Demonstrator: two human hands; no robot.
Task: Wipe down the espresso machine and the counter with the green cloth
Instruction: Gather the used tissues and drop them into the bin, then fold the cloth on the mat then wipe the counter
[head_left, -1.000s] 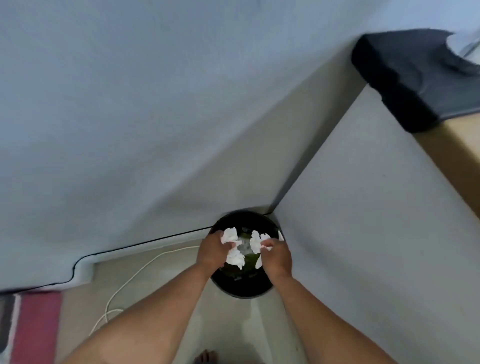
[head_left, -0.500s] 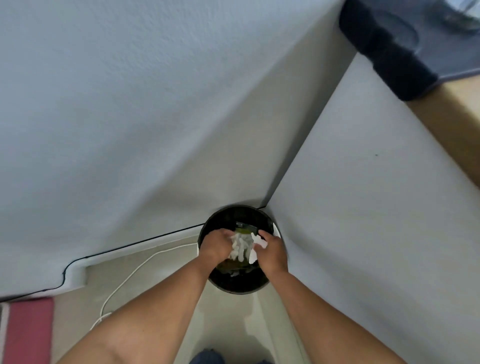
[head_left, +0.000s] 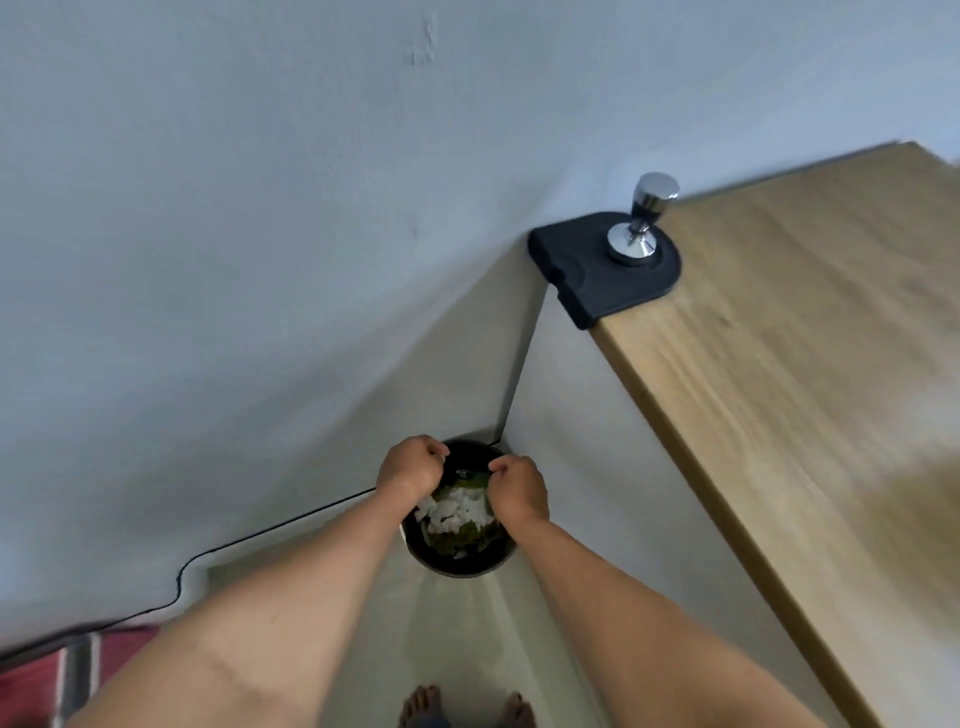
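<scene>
Both my hands hover over a round black bin (head_left: 457, 566) on the floor, in the corner between the wall and the counter's side panel. My left hand (head_left: 410, 470) and my right hand (head_left: 519, 488) have their fingers curled shut, a little apart, above the bin's far rim. Torn white paper (head_left: 457, 512) lies in the bin on top of something green (head_left: 460, 538); I cannot tell what the green thing is. The wooden counter (head_left: 779, 374) runs along the right. No espresso machine is in view.
A chrome tamper (head_left: 641, 228) stands on a black mat (head_left: 582, 280) at the counter's near corner. A black cable (head_left: 270, 530) runs along the wall's base. A red striped rug (head_left: 52, 680) lies at the lower left. My bare feet (head_left: 421, 706) show at the bottom.
The white paper that both hands were tearing and crumpling now lies in the bin. The hands have drawn apart, and the view has swung so that the counter top and tamper show.
</scene>
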